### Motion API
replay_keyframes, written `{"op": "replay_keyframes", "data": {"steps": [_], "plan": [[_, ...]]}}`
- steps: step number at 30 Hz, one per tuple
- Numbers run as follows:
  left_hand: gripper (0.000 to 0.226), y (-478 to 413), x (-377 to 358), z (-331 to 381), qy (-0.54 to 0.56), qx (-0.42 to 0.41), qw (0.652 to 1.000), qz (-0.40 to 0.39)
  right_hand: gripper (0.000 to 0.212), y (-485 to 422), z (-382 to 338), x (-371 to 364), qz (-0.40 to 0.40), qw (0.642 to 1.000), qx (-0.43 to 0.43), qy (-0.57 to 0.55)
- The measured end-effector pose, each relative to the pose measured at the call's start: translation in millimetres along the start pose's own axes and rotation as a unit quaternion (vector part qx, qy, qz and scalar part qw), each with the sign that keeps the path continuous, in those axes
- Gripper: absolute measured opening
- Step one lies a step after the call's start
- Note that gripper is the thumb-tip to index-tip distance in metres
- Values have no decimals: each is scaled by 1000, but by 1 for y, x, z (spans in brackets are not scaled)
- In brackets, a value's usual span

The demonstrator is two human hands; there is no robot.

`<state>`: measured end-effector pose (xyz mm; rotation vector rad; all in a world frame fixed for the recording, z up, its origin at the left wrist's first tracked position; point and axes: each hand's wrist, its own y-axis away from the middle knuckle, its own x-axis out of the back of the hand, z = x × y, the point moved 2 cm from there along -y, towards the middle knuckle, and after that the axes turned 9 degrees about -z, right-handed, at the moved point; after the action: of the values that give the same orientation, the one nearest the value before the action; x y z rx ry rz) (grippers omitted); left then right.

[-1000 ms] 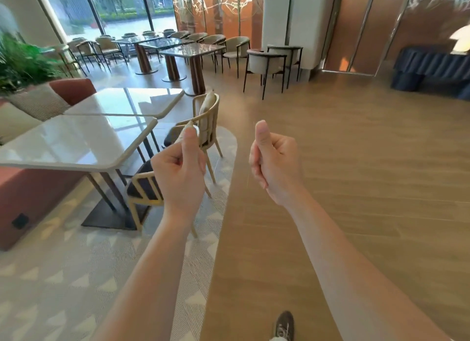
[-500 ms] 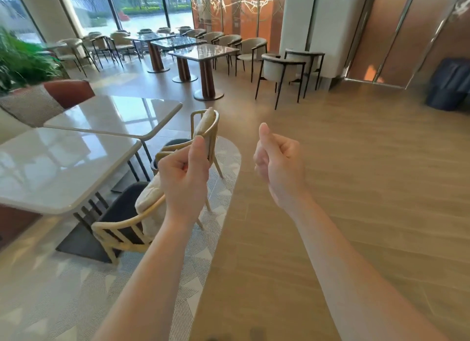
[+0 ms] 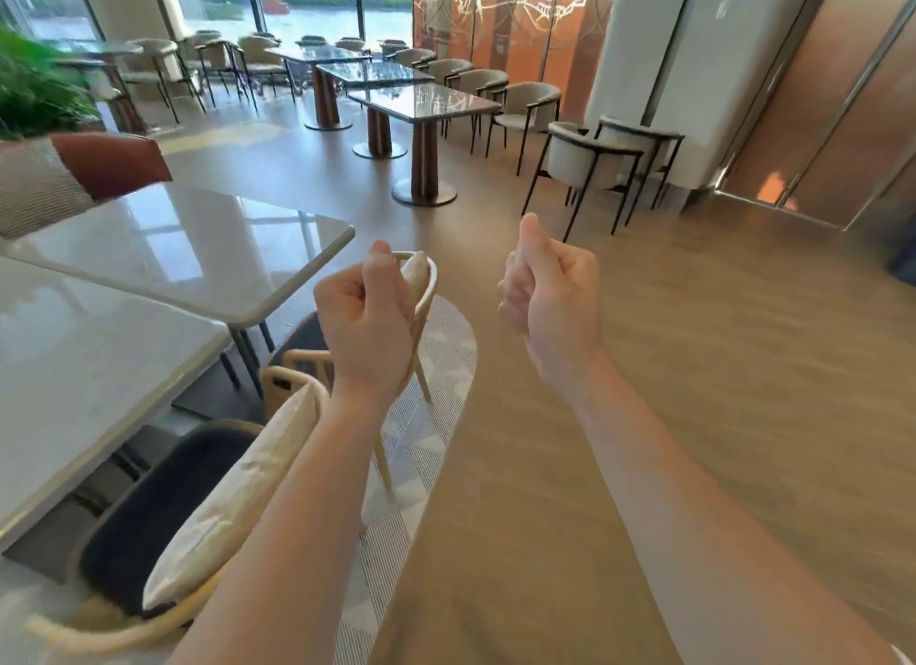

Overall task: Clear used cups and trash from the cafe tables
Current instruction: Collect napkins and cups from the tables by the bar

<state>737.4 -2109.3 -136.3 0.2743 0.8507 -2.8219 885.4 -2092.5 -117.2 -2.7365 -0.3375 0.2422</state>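
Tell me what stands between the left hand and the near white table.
Head view: a wooden-framed chair with a cream back cushion, drawn up to the near white table, below the left hand.

Both forearms are bare, and so are the left hand (image 3: 367, 327) and right hand (image 3: 550, 302). A sliver of white cloth (image 3: 906, 657) edges the right arm.

- The room is bright with daylight from the big windows (image 3: 317, 15) at the far end.
- The pale bench (image 3: 198, 248) shines and mirrors the windows.
- An orange patch of sun glows on the wall (image 3: 773, 188) at the right.
- The plant (image 3: 34, 84) and the near chair (image 3: 148, 540) are smeared with blur.
- Straight lines bend near the edges.
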Motion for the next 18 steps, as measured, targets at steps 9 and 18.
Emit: {"op": "replay_keyframes", "data": {"steps": [9, 18], "plan": [[59, -154, -39, -128, 24, 30, 999, -16, 70, -177, 89, 74, 8, 1000, -9, 0], [62, -349, -118, -264, -19, 10, 999, -30, 63, -400, 163, 182, -40, 996, -13, -75]]}}
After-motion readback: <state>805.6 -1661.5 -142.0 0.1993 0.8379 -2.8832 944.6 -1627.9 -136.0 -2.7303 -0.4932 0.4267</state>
